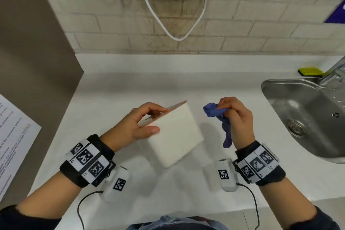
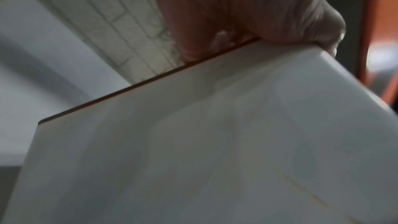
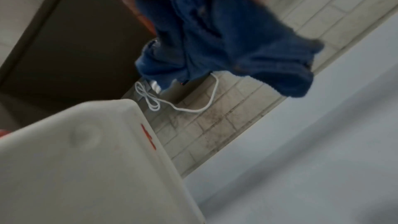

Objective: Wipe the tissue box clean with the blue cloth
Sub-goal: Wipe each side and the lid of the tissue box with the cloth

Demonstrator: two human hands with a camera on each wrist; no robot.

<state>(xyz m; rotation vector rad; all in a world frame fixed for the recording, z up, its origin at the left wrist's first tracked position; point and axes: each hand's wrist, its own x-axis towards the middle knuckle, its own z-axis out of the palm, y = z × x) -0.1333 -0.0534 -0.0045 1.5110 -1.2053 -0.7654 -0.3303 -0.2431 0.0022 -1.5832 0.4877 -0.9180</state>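
From the head view, the left hand (image 1: 138,125) is gripping the white tissue box (image 1: 177,136), tilting it on the white surface (image 1: 115,87), while the right hand (image 1: 237,119) is clutching the bunched blue cloth (image 1: 220,117) just beside the box, apart from it. The left wrist view is showing fingers (image 2: 247,14) curling over the box's top edge. The right wrist view is showing the cloth hanging from the closed hand.

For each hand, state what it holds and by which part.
Left hand grips the tissue box at its top left corner and edge. Right hand pinches the bunched blue cloth near its middle.
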